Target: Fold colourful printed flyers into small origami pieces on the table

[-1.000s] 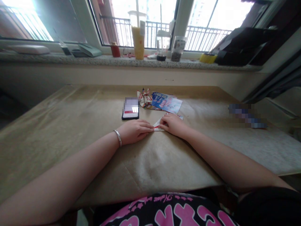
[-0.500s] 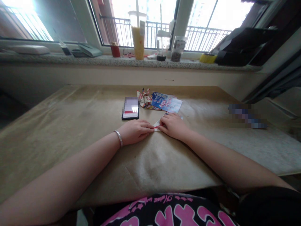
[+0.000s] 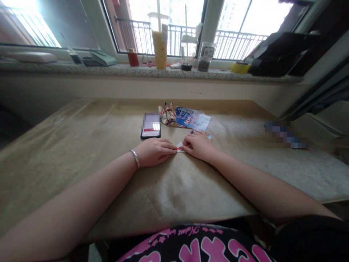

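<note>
A small piece of folded paper (image 3: 180,147), white with red marks, lies on the table between my two hands. Its left tip is under the closed fingertips of my left hand (image 3: 156,151), which wears a silver bangle. My right hand (image 3: 200,145) grips the paper from the other side with curled fingers, covering most of it. A bit of the paper's printed far end shows beyond that hand. Just past my left hand lies a phone (image 3: 151,134) with its screen lit. Crumpled folded paper pieces (image 3: 167,114) sit beside fanned printed leaflets (image 3: 199,122) behind my right hand.
A tan cover (image 3: 131,203) spreads over the table. To the right lies a blurred, bluish flat item (image 3: 286,135). Along the windowsill (image 3: 109,71) stand a tall cup of yellow drink (image 3: 159,49), a red jar (image 3: 133,58), a clear container (image 3: 206,56) and a yellow roll (image 3: 240,67).
My left fingertips have drawn back slightly to the left, so a little more of the paper shows between the hands. Everything else looks the same.
</note>
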Tool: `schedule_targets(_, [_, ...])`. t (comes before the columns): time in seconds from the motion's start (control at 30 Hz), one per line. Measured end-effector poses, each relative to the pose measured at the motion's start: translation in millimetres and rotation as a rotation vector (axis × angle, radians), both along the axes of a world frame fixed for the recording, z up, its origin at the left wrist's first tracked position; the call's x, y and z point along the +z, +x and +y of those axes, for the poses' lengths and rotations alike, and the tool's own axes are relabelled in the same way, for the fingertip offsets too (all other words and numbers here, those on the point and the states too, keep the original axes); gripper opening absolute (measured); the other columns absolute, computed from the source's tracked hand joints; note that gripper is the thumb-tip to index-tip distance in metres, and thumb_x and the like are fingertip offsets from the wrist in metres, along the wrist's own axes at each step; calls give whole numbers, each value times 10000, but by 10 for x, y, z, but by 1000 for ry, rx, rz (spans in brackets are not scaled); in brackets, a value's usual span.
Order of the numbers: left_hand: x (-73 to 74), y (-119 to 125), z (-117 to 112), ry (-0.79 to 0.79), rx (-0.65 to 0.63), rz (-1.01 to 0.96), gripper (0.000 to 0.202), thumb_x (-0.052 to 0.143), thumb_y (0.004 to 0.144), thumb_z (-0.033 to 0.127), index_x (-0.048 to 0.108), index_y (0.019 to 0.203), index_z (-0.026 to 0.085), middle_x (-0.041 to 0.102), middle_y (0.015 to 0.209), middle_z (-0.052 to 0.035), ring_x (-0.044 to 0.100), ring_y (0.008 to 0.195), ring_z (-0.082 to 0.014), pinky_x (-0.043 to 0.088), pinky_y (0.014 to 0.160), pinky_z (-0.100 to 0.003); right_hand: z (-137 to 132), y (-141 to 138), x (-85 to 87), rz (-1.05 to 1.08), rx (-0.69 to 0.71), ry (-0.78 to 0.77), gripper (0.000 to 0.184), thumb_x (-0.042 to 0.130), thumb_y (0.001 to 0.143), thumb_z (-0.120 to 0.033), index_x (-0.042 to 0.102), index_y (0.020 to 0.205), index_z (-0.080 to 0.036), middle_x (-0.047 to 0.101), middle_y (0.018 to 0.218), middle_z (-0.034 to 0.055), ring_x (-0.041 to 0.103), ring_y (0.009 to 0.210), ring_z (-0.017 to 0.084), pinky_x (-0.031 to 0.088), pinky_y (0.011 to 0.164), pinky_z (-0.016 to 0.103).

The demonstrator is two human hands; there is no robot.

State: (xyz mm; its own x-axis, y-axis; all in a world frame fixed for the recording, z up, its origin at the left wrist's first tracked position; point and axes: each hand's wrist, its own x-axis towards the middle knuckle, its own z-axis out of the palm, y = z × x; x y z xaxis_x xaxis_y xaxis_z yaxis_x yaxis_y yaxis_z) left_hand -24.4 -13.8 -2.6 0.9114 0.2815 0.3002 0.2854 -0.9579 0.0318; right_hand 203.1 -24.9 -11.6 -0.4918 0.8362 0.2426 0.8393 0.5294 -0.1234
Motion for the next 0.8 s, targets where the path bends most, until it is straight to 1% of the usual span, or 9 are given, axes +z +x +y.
schedule_targets(0.23, [0, -9, 0, -9, 17, 12, 294, 449, 903, 189, 675, 1091, 207, 693, 1096, -49, 624, 1005, -191, 534, 864, -338, 43, 17, -41, 21, 26, -17, 219, 571, 857, -383, 633, 795, -183, 669, 817, 59, 563, 816, 199, 339, 747, 305])
schedule_targets(0.4, [4, 6, -13, -50, 39, -18, 270, 485, 879, 185, 689, 1053, 217, 700, 1064, -51, 626, 983, -173, 526, 855, -305, 47, 2, -33, 35, 27, -41, 207, 580, 854, -360, 633, 780, -175, 662, 794, 57, 566, 783, 186, 342, 689, 283])
schedule_targets(0.53, [24, 18, -19, -60, 49, 3, 263, 478, 884, 202, 698, 1027, 211, 704, 1046, -52, 627, 976, -171, 524, 865, -308, 41, -5, -22, 51, 30, -54, 202, 587, 852, -354, 634, 774, -174, 661, 794, 55, 567, 778, 180, 340, 678, 276])
schedule_targets(0.8, [62, -11, -10, -90, 49, 38, 271, 481, 856, 178, 711, 995, 207, 706, 1053, -30, 628, 961, -165, 519, 861, -289, 39, 14, -32, 65, 46, -44, 196, 598, 846, -345, 631, 762, -172, 658, 779, 53, 559, 757, 172, 333, 673, 271])
